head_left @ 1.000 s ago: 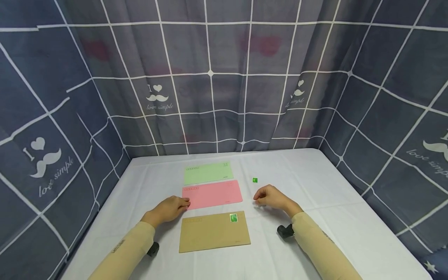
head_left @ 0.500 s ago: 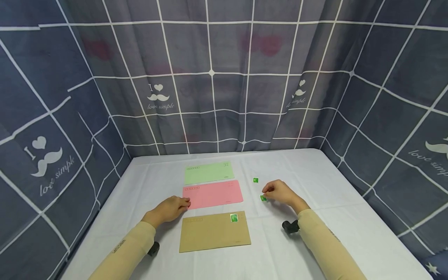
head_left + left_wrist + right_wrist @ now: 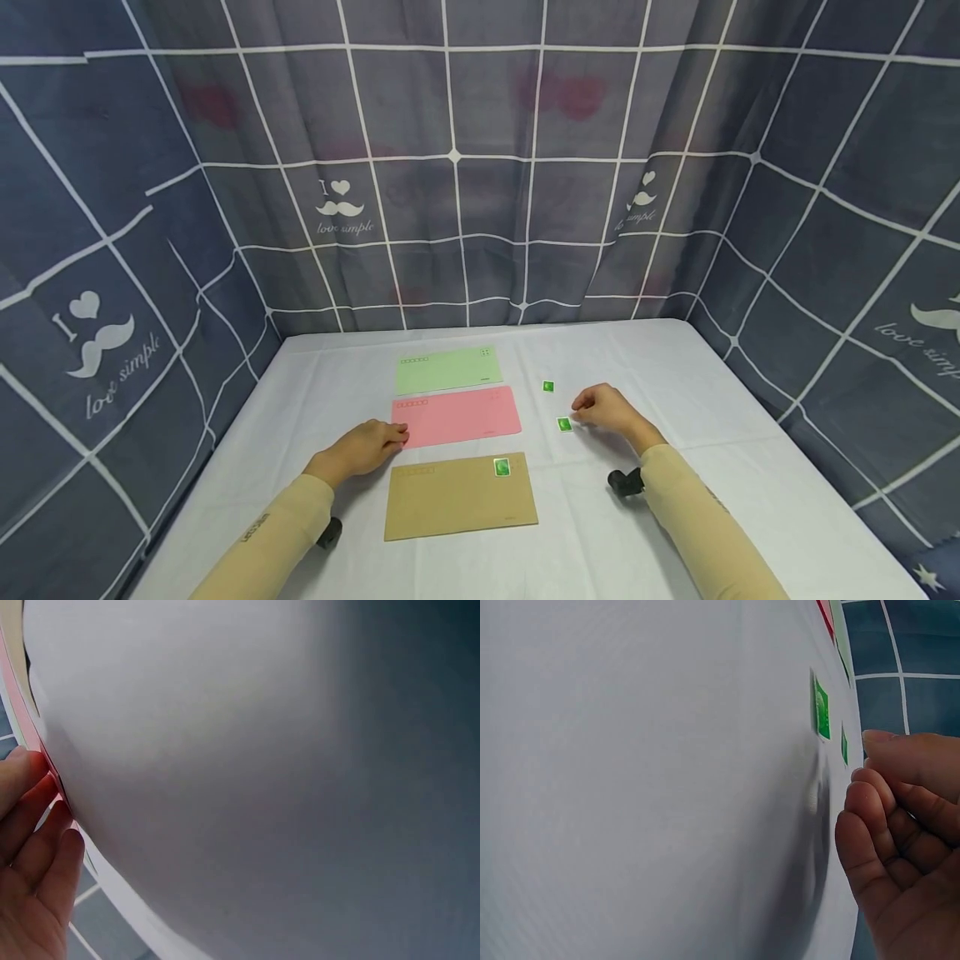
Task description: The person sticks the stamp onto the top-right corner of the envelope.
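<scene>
In the head view my left hand (image 3: 363, 450) rests its fingertips on the left edge of the pink envelope (image 3: 457, 417); the left wrist view has those fingers (image 3: 46, 881) against the pink edge. My right hand (image 3: 609, 410) hovers right of a small green stamp (image 3: 564, 424), fingers loosely bent and holding nothing visible. In the right wrist view this near stamp (image 3: 822, 709) lies apart from the fingertips. A second green stamp (image 3: 548, 387) lies farther back. The brown envelope (image 3: 459, 500) in front bears a green stamp (image 3: 502, 467) at its upper right.
A light green envelope (image 3: 448, 372) lies behind the pink one. All rest on a white-covered table (image 3: 637, 350). Dark gridded curtains (image 3: 487, 200) enclose its back and sides. A black device (image 3: 625, 482) sits at my right wrist.
My right hand has moved right and slightly back, uncovering the near green stamp, which was hidden one second ago. The left hand has stayed on the pink envelope.
</scene>
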